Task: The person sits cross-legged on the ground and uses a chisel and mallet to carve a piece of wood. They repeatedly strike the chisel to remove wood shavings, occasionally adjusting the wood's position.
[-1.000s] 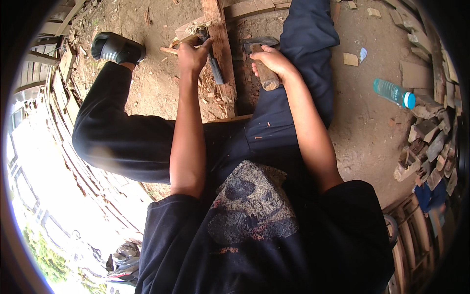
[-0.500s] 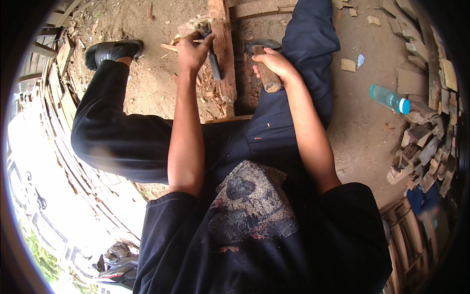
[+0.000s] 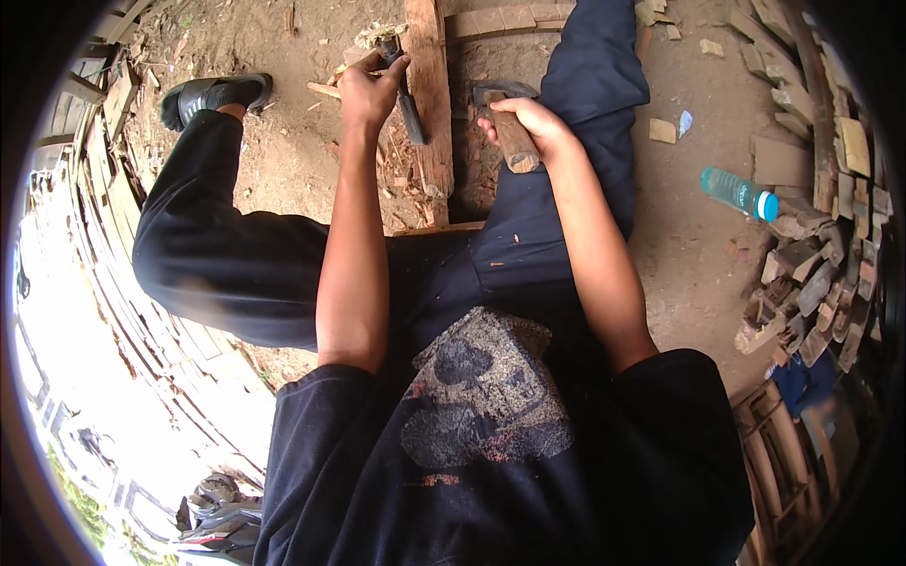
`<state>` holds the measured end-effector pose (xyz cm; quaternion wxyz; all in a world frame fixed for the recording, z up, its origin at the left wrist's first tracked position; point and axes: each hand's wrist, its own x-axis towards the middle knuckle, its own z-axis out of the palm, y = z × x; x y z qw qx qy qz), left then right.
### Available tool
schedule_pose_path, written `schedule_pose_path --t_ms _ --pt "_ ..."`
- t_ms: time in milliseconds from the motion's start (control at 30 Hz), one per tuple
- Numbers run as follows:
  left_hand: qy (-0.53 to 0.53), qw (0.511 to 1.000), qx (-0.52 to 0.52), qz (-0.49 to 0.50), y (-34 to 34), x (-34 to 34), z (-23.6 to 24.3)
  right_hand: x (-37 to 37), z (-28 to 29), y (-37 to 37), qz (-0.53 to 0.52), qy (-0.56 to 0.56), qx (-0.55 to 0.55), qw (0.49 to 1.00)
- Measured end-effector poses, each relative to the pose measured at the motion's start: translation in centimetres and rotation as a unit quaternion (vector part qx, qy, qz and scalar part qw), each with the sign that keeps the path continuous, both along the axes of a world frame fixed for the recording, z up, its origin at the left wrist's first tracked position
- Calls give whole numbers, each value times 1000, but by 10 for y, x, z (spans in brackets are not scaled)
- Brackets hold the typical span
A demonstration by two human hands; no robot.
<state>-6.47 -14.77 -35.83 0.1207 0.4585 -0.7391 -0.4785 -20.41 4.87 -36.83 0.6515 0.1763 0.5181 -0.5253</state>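
Note:
My left hand (image 3: 368,92) is closed, thumb and fingers pinching a dark narrow metal bar (image 3: 410,118), perhaps a chisel, that slants beside a rough wooden beam (image 3: 430,99). Just beyond those fingers sits a pale ragged clump (image 3: 378,38), too unclear to name. In my right hand (image 3: 533,125) is a wooden-handled striking tool (image 3: 515,146). Its thick round handle points back toward me, and its dark, wide metal head lies at the far end, near my right trouser leg. Whether that head is a hammer's or an adze's I cannot make out.
Wood chips lie on the dirt between my legs. Off to the right are a teal bottle (image 3: 738,193), small wood blocks (image 3: 662,130) and a heap of offcuts (image 3: 802,283). Stacked planks (image 3: 113,217) run along the left. My sandalled left foot (image 3: 217,97) rests far left.
The whole view has shifted slightly to the left. Both hands keep their grips, and the metal head by my right hand has tilted a little.

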Motion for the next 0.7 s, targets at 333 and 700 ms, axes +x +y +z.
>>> schedule_pose_path --t_ms 333,700 --pt "-50 998 27 28 5 -9 10 -17 5 -2 55 44 11 997" --pt "-23 1000 18 5 5 -9 4 -44 155 -99 236 402 -124 876"
